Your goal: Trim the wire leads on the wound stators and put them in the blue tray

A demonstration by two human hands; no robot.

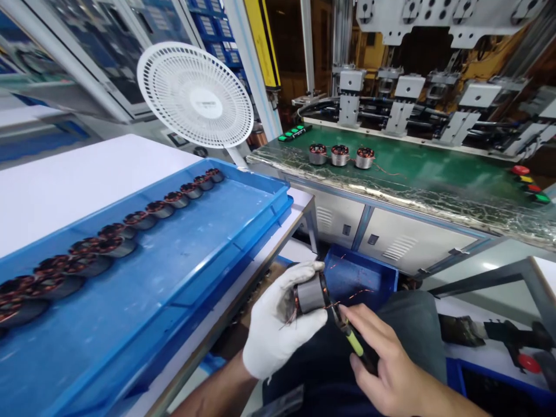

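Note:
In the head view my left hand [273,330], in a white glove, is closed round a motor stator [309,294]. The stator is a grey steel ring with copper windings, held tilted on its side, and thin copper wire ends stick out of it. My bare right hand [386,359] grips a pair of wire cutters [355,343] with black and light-green handles. The cutters' jaws are at the stator's right end, by a copper wire; whether they touch it I cannot tell. My fingers hide part of the handles.
A blue tray [204,260] with a row of stators stands on the white table at left. Three stators [339,156] sit on the machine's green bench [417,168]. A blue bin [347,266] with wire scraps lies below my hands. A white fan [195,95] stands behind.

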